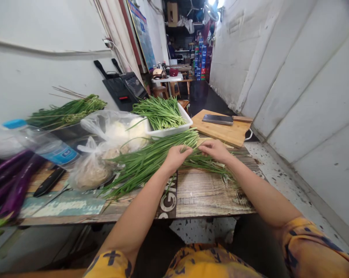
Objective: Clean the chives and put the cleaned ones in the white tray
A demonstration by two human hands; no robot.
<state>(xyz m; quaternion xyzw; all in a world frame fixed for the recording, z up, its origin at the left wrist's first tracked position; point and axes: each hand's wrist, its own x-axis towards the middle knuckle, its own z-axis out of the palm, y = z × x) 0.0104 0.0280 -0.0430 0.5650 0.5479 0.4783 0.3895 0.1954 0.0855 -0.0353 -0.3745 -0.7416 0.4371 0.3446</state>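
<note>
A loose heap of long green garlic chives (145, 160) lies across the table, its pale root ends toward the right. Over the heap, my left hand (176, 156) is closed in a pinch on chive stalks. Close to its right, my right hand (215, 150) pinches at the pale end of the stalks, thumb against fingers. A small gap separates the two hands. Just behind them stands a white plastic tray (170, 132) filled with neatly laid chives (159, 112).
A cleaver (217, 119) rests on a wooden cutting board (229, 133) at the back right. Left are plastic bags of vegetables (90, 170), a water bottle (51, 144), purple eggplants (20, 181), a black-handled knife (49, 181) and more greens (70, 112). The table's front edge is near my body.
</note>
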